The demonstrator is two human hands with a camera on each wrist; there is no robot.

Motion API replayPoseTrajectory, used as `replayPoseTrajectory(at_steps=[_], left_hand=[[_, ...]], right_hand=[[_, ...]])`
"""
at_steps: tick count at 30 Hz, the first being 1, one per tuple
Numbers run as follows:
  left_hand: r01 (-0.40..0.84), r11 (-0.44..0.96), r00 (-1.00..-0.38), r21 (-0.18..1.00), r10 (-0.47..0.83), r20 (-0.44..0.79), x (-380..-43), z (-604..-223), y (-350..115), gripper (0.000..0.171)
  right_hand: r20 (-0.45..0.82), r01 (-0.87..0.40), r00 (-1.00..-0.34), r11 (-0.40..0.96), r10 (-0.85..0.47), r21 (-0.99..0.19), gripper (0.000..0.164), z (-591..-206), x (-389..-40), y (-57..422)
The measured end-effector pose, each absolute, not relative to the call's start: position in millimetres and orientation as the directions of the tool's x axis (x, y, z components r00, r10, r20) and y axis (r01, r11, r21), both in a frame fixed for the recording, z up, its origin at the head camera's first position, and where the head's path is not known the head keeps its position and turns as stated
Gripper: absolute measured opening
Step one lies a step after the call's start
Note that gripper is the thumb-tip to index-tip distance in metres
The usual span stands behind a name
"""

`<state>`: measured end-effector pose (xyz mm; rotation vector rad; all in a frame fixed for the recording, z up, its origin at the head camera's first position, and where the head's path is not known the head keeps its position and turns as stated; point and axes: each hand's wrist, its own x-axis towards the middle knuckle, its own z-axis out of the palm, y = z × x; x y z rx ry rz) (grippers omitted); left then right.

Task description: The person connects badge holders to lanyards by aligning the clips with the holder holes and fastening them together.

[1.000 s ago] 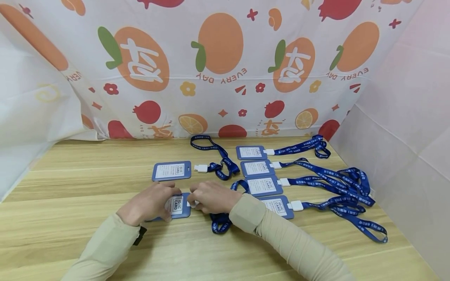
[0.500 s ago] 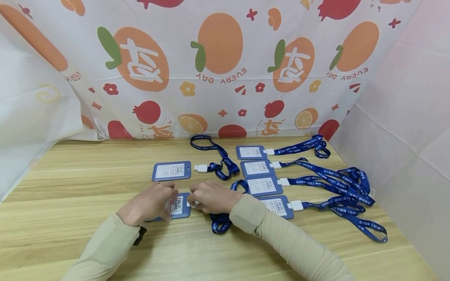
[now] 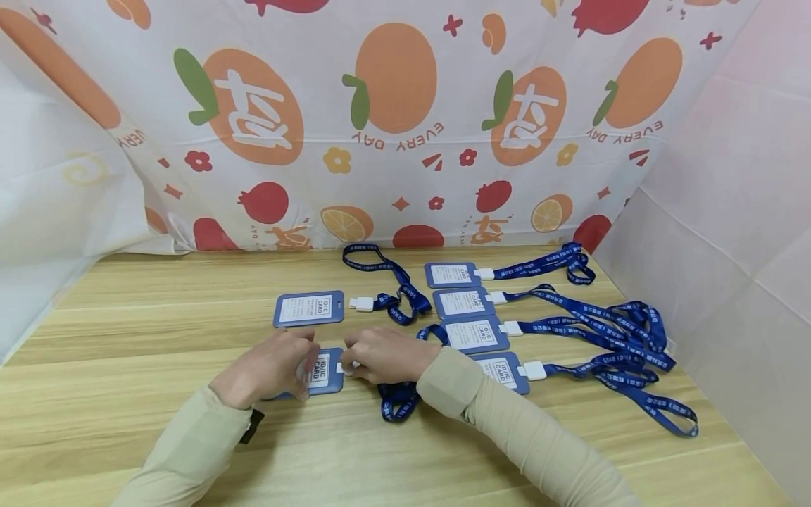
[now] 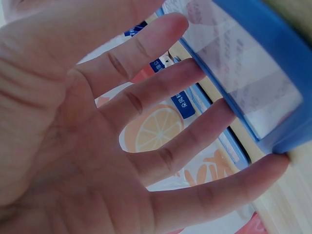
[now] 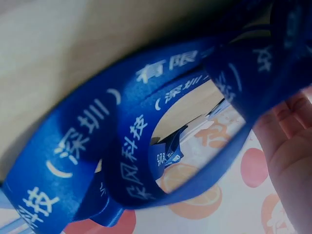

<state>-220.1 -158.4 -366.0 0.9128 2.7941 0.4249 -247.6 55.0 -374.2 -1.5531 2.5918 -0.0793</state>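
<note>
My left hand (image 3: 272, 362) spans a blue ID card holder (image 3: 326, 380) lying on the table, thumb on its near side and fingertips along its far edge. In the left wrist view those fingertips (image 4: 226, 114) touch the rim of the card holder (image 4: 287, 53). Just right of it, my right hand (image 3: 386, 352) pinches the white clip (image 3: 345, 367) of a lanyard at the holder's slotted end. Whether the clip is hooked in is hidden by the fingers. The blue lanyard (image 3: 399, 401) trails under the right wrist and loops large in the right wrist view.
Behind the hands lies another card holder (image 3: 309, 308), its lanyard clip (image 3: 363, 303) apart from it. At right, several card holders (image 3: 459, 303) lie stacked in a column with lanyards (image 3: 608, 320) attached, stretching rightward. A fruit-printed cloth (image 3: 393, 176) hangs along the table's back.
The hands stay almost in place. My right hand has shifted very slightly to the right, with a bit more of the white clip showing.
</note>
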Motion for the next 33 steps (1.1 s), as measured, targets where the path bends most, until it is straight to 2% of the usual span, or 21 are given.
replayPoseTrajectory(at_steps=[10, 24, 33], left_hand=[[0.557, 0.768, -0.794, 0.317, 0.604, -0.065, -220.5, -367.6, -158.2, 0.039], [0.566, 0.763, -0.791, 0.312, 0.610, -0.057, -220.3, -367.6, -157.1, 0.039], [0.560, 0.759, -0.790, 0.331, 0.610, -0.063, -220.7, -368.3, -158.3, 0.039]], right_hand=[[-0.089, -0.876, -0.468, 0.475, -0.879, -0.087, 0.020, -374.7, -247.3, 55.6], [-0.092, -0.857, -0.480, 0.489, -0.872, -0.162, 0.017, -374.1, -249.5, 53.4], [-0.100, -0.854, -0.484, 0.494, -0.869, -0.160, 0.015, -374.9, -250.5, 51.0]])
